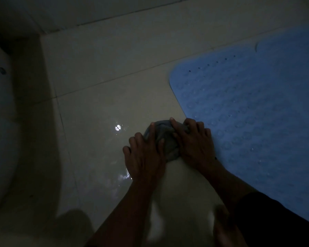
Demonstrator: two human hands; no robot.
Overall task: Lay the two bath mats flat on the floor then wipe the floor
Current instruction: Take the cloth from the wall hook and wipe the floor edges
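A light blue bath mat (253,111) with rows of small bumps lies flat on the pale tiled floor (103,82), filling the right side of the dim view. A second mat edge seems to overlap it near the top right; I cannot tell for sure. A bunched grey cloth (165,138) sits on the tile just left of the mat's near corner. My left hand (144,157) presses on the cloth's left side, fingers spread over it. My right hand (194,141) grips its right side, touching the mat's edge.
A white toilet base (0,122) curves along the left edge. The wall (114,8) meets the floor along the top. Wet, shiny patches (118,128) reflect light on the tile left of my hands. My bare foot (225,229) shows at the bottom.
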